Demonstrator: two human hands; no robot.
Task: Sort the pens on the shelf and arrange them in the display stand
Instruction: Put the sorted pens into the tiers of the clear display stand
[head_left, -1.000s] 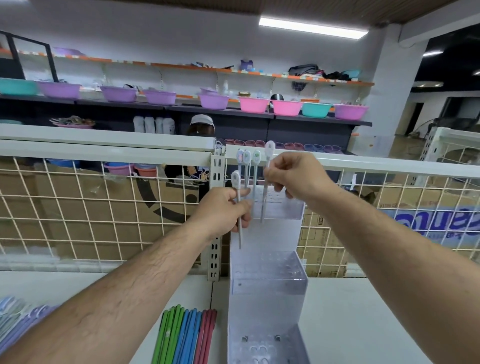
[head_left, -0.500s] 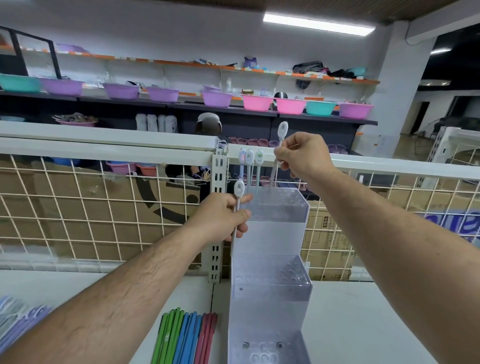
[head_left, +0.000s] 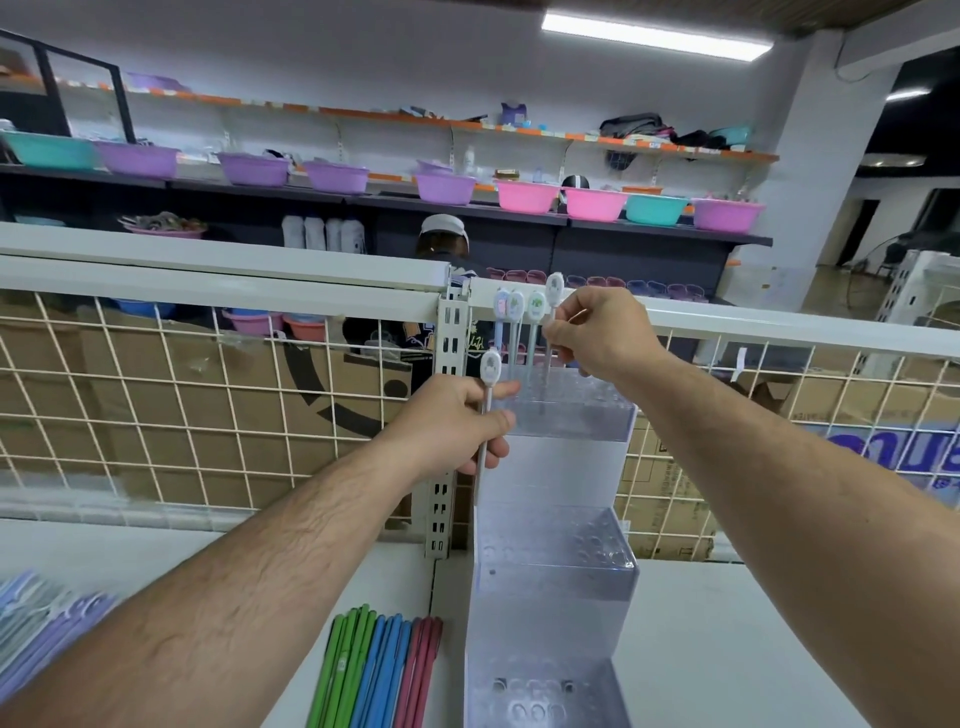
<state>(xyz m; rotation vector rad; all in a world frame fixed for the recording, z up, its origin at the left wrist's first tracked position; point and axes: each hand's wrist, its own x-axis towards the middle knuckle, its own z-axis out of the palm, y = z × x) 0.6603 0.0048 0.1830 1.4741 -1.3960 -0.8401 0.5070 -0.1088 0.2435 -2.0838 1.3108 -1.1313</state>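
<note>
On my far left, pale pens (head_left: 44, 616) are lying blurred at the shelf's (head_left: 727, 649) edge. Behind them a white wire grid (head_left: 235, 419) of square cells is standing under a smooth white rail (head_left: 208, 283), with brown cardboard boxes (head_left: 322, 395) showing through it.

My left arm is reaching up and forward. My left hand (head_left: 447, 428) is curling its fingers round the thin grey barrel of the left pen (head_left: 490, 366), thumb pressing near the flat oval cap, holding it upright just beside the stand's top tier. Below, slim glossy coloured pens (head_left: 374, 670) are lying side by side in green, blue and red groups.

The stand (head_left: 550, 613) is clear, hard plastic, stepping up in three tiers with round holes in each. Three pens (head_left: 516, 306) with oval caps are standing in the top tier at its back left.

My right hand (head_left: 597, 332) is arching over that tier, pinching the right pen (head_left: 555, 287) high on its barrel between thumb and fingertips; its lower end is reaching down into the tier beside the three.

Blue lettering on a box at the far right is showing through the grid, but I cannot read it.
</note>
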